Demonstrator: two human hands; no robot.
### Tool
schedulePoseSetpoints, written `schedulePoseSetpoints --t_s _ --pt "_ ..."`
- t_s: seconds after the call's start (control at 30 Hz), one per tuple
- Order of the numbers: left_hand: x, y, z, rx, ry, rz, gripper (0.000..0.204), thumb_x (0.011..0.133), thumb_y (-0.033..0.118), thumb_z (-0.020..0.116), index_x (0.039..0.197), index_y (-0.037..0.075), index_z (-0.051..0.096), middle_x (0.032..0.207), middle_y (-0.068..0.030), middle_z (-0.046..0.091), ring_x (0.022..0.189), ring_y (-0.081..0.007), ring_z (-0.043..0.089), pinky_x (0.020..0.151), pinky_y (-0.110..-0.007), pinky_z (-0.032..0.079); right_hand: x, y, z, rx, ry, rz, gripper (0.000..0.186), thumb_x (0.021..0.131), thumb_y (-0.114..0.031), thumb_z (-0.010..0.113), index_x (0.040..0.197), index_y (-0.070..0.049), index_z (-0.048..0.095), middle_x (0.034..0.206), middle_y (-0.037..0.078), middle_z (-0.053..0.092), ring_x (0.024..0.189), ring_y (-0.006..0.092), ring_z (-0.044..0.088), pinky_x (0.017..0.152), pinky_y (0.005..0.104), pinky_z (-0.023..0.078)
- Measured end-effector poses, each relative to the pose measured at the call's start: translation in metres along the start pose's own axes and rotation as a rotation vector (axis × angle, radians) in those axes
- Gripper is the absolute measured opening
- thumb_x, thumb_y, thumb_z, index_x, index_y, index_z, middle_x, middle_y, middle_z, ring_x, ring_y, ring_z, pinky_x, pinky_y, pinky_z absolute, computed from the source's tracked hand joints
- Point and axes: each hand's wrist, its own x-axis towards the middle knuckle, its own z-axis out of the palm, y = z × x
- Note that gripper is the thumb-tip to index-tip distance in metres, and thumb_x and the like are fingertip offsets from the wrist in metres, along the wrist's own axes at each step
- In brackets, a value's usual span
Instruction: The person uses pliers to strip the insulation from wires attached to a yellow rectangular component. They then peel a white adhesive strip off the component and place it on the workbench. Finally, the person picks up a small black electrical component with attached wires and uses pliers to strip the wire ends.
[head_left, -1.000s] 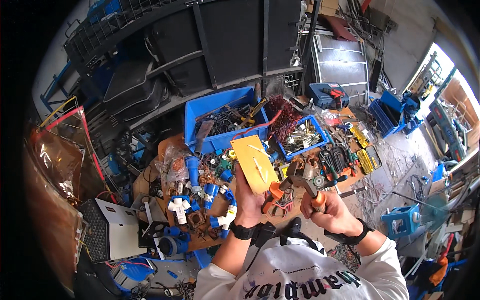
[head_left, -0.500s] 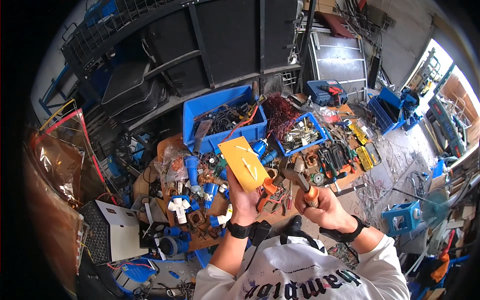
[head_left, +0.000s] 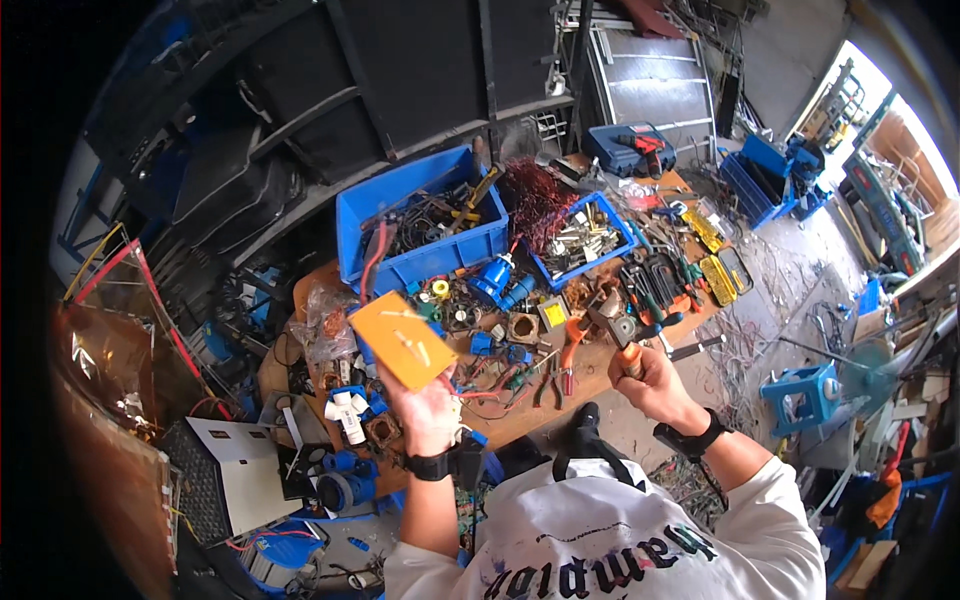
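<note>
In my left hand [head_left: 427, 412] rests a flat orange board [head_left: 403, 345], tilted, with small whitish slivers on top. The palm is under its near edge; most fingers are hidden behind it. My right hand [head_left: 652, 386] is closed around one orange handle of what looks like a pair of pliers [head_left: 628, 360]. Its dark metal head points away from me over the table. A second orange handle [head_left: 572, 342] seems to spread to the left, outside my grip. Beyond the board, a red cable [head_left: 374, 262] rises toward the large blue bin [head_left: 430, 268].
The wooden table [head_left: 520, 425] carries blue and white pipe fittings [head_left: 348, 412], a shallow blue tray [head_left: 588, 270] of metal pieces, reddish tangled wire [head_left: 540, 200], clamps [head_left: 665, 283] and a yellow bit case [head_left: 722, 277]. A blue-framed fan [head_left: 800, 395] stands on the floor at right.
My hands have moved apart: the left one with the orange board went left, the right one with the pliers went right. The view has shifted slightly.
</note>
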Motion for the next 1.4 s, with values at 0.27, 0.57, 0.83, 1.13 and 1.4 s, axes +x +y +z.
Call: schedulePoseSetpoints --t_s 0.27,0.57,0.83,1.13,1.4 --pt "-0.027 0.028 -0.067 0.184 0.063 -0.005 0.046 0.093 0.050 0.056 0.127 0.020 0.053 0.118 0.0022 0.061 0.099 -0.0169 0.058 0.074 -0.039 0.048 -0.006 0.183 -0.005 0.004 0.269 0.252 0.004 0.076 -0.003 0.057 0.076 -0.005 0.053 0.064 -0.004 0.048 0.055 0.0052 0.043 0.049 0.0247 0.036" --pt "-0.036 0.026 -0.100 0.445 0.155 -0.014 0.044 0.094 0.043 0.056 0.129 0.016 0.053 0.116 -0.0012 0.063 0.098 -0.0179 0.058 0.075 -0.040 0.045 0.001 0.332 0.014 0.051 0.360 0.576 0.015 0.072 -0.007 0.058 0.083 0.002 0.052 0.064 0.008 0.044 0.061 0.0168 0.044 0.058 0.0350 0.041" --pt "-0.038 0.004 -0.111 0.536 0.291 0.017 0.047 0.095 0.040 0.055 0.133 0.013 0.050 0.125 -0.0062 0.058 0.108 -0.0287 0.052 0.076 -0.041 0.044 0.022 0.381 0.011 0.086 0.361 0.663 0.008 0.075 0.001 0.054 0.081 -0.003 0.050 0.068 -0.003 0.047 0.062 0.0095 0.043 0.056 0.0290 0.038" --pt "-0.030 -0.021 -0.100 0.538 0.309 0.002 0.048 0.093 0.034 0.059 0.134 0.012 0.048 0.123 -0.0073 0.056 0.103 -0.0247 0.052 0.073 -0.036 0.047 0.042 0.346 0.009 0.041 0.270 0.631 0.008 0.077 0.000 0.055 0.085 0.003 0.053 0.063 0.004 0.046 0.063 0.0103 0.042 0.057 0.0319 0.039" --pt "-0.032 -0.028 -0.102 0.518 0.332 -0.001 0.048 0.093 0.037 0.058 0.135 0.014 0.048 0.126 -0.0051 0.055 0.101 -0.0226 0.051 0.072 -0.036 0.046 0.045 0.370 0.004 -0.096 0.289 0.622 0.024 0.076 -0.001 0.053 0.099 0.001 0.060 0.072 0.021 0.057 0.066 0.0289 0.058 0.062 0.0394 0.046"
